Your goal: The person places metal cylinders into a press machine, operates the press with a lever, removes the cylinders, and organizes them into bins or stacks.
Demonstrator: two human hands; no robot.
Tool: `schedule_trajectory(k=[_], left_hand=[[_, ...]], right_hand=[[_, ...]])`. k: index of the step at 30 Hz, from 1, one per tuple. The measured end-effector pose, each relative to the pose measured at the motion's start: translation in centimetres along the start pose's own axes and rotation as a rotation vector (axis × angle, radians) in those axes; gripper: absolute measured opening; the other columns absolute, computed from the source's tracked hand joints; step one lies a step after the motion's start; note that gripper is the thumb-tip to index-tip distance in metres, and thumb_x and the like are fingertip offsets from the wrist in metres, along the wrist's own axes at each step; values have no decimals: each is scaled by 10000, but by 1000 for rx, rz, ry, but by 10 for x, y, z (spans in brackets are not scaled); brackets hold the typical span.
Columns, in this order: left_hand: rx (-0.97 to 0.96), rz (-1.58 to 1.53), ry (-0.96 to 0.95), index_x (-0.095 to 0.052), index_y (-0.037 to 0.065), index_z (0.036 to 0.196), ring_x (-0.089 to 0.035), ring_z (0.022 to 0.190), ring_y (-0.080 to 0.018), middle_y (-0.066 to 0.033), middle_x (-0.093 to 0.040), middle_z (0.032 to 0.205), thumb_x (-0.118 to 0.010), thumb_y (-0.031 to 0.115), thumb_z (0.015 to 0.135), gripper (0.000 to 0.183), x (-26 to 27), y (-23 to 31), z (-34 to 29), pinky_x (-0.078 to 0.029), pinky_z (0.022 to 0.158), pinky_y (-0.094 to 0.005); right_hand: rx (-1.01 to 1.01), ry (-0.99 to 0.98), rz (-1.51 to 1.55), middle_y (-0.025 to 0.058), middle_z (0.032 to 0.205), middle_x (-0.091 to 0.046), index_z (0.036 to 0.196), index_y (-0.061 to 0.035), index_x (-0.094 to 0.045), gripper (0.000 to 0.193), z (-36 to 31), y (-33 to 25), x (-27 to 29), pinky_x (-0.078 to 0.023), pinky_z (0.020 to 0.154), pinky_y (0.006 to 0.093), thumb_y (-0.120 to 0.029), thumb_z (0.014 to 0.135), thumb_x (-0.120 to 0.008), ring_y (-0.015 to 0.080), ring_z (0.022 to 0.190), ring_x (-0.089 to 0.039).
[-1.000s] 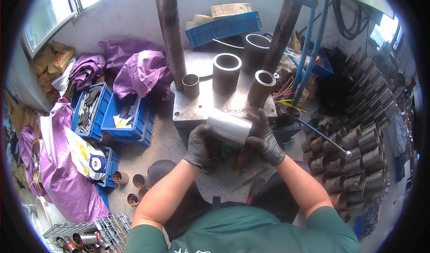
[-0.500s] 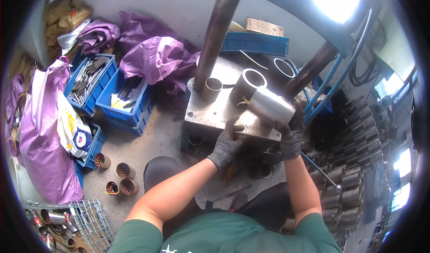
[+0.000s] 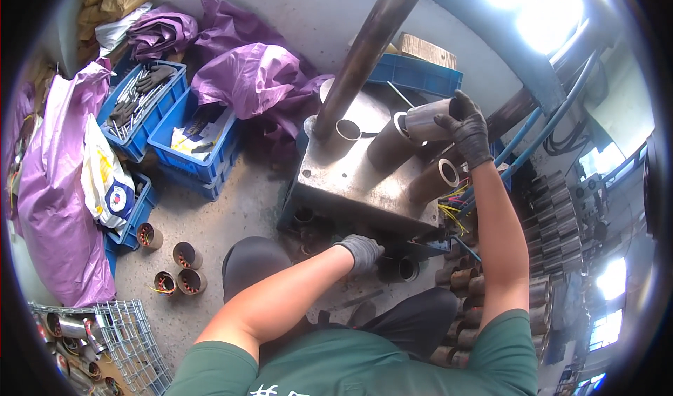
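Observation:
My right hand (image 3: 468, 131), in a dark grey glove, grips one end of a metal tube (image 3: 429, 120) held on its side. That tube is above the steel block (image 3: 329, 178), close to the pale rim of a thick dark cylinder (image 3: 390, 149) standing there; whether they touch I cannot tell. Nearer me on the block is another metal cylinder (image 3: 433, 180) with a bright ring at its top. A thin-walled tube (image 3: 343, 138) stands at the left. My gloved left hand (image 3: 363, 253) is low at the block's front, fingers curled; what they hold is hidden.
A dark post (image 3: 364, 52) and blue hoses (image 3: 554, 129) rise around the block. Blue crates (image 3: 200, 154) and purple sacks (image 3: 66, 206) lie at left. Several wound cylinders (image 3: 189, 256) stand on the floor. Stacked metal tubes (image 3: 554, 213) fill the right, near coloured wires (image 3: 452, 213).
My right hand has moved up and away with a tube. My left hand has dropped from the block's top to below its front edge. A ringed cylinder now shows on the block's right.

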State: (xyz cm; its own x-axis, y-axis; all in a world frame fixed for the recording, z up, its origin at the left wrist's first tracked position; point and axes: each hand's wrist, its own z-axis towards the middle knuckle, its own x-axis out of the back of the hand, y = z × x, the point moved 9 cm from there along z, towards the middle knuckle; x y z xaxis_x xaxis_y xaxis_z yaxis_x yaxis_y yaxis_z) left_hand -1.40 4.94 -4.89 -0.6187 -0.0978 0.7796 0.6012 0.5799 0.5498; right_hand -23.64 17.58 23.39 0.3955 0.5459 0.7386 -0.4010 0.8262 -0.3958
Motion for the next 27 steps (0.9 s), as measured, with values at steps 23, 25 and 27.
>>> schedule_trajectory(k=[23,25,27], left_hand=[[-40,38,38,-661,59,1311,-675,1203,-385,-218,-694,1275,-699,393,948,495,-5,5,-4,-537,1019,-505],[-56,46,62,-663,65,1303,-672,1204,-386,-217,-695,1263,-699,392,949,483,1,10,-12,-531,1025,-508],[-61,52,72,-665,68,1296,-676,1193,-388,-217,-698,1248,-703,394,947,479,2,10,-13,-533,1021,-506]], right_hand=[[-101,95,385,182,1323,-692,1516,31,-494,747,-23,14,-3,-522,1027,314,-395,968,-773,209,1196,-668],[-85,276,539,136,1300,-676,1490,59,-483,657,-78,42,5,-528,1004,288,-221,981,-790,168,1154,-652],[-173,402,566,119,1288,-664,1487,75,-453,682,-131,82,-5,-517,1024,296,-157,958,-815,170,1161,-635]])
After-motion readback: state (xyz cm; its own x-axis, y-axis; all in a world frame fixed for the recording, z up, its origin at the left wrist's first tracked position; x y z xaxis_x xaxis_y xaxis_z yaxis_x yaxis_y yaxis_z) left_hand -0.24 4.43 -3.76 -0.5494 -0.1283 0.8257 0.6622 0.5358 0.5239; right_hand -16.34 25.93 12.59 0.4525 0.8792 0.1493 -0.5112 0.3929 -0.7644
